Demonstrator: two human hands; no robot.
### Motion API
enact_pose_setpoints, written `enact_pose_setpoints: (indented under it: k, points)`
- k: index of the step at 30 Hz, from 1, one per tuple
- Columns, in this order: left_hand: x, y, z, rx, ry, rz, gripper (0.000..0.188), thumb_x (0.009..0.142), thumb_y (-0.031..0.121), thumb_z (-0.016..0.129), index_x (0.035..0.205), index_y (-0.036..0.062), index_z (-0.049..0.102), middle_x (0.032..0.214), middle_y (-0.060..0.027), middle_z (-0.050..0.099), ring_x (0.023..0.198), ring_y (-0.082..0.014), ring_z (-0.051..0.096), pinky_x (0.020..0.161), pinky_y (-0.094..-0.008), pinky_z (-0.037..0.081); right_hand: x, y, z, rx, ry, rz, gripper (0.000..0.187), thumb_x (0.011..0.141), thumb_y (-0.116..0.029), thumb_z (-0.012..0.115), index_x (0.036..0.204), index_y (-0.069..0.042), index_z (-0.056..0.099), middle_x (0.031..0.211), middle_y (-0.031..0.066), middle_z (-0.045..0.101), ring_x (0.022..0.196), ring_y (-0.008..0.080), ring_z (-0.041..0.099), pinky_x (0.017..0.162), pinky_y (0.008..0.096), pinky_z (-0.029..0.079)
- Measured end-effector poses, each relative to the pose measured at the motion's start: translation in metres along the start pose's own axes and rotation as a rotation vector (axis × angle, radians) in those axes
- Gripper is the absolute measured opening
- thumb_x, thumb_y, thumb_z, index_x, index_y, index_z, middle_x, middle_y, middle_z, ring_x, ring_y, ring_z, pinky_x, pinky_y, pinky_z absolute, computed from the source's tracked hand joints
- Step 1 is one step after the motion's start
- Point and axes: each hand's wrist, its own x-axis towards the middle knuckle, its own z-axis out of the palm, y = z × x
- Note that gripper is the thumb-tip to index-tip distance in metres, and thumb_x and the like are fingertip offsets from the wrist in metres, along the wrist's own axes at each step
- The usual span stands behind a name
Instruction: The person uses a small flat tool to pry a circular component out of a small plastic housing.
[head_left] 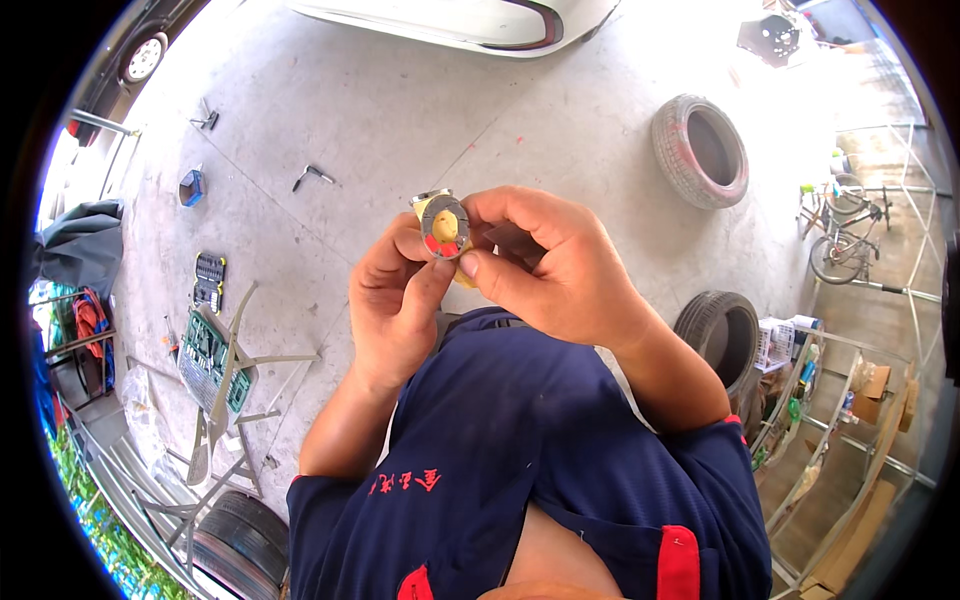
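Note:
In front of my chest, both hands hold a small ring-shaped part (433,213), grey around its face with a yellow middle and a red patch low on it. My left hand (393,305) pinches it from the left, thumb at its lower edge and fingers curled behind. From the right, my right hand (548,255) grips it between thumb and bent fingers. A bit of yellow shows below the ring beside the right thumb. What exact kind of part it is, I cannot tell, and the fingers hide its back.
Tyres stand at right, one far (700,152) and one nearer (718,335); more tyres (240,540) lie lower left. On the left are a folding chair (225,385), a tool case (209,282) and a blue box (192,188). A black tool (312,177) lies ahead; a white car (430,22) stands beyond.

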Motion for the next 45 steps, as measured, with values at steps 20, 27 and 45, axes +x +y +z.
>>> enact_pose_setpoints:
  k: [20, 27, 45]
  points:
    - [-0.013, -0.022, 0.052, 0.115, 0.093, 0.204, 0.014, 0.106, -0.004, 0.056, 0.095, 0.005, 0.056, 0.116, -0.0047, 0.062, 0.104, -0.0108, 0.055, 0.096, -0.0278, 0.043, -0.05, -0.019, -0.042, -0.308, 0.06, -0.082, 0.016, 0.097, -0.009, 0.07, 0.104, 0.0, 0.059, 0.088, 0.0155, 0.068, 0.069, 0.0289, 0.065, 0.061, 0.0378, 0.05]
    - [-0.013, -0.023, 0.055, 0.088, 0.091, 0.206, 0.009, 0.108, -0.002, 0.053, 0.103, 0.0044, 0.055, 0.127, -0.0104, 0.065, 0.113, -0.0135, 0.059, 0.105, -0.0308, 0.044, -0.048, -0.005, -0.023, -0.217, 0.111, -0.23, 0.016, 0.099, -0.005, 0.07, 0.105, 0.0, 0.056, 0.083, 0.014, 0.067, 0.066, 0.0285, 0.067, 0.062, 0.0372, 0.051]
    - [-0.017, -0.025, 0.049, 0.032, 0.064, 0.243, 0.003, 0.109, 0.002, 0.057, 0.107, 0.0046, 0.056, 0.124, -0.0159, 0.071, 0.116, -0.0187, 0.065, 0.106, -0.036, 0.049, -0.046, -0.01, -0.018, -0.157, 0.111, -0.14, 0.016, 0.099, -0.003, 0.07, 0.105, -0.001, 0.055, 0.082, 0.0144, 0.066, 0.066, 0.0274, 0.066, 0.06, 0.0375, 0.05]
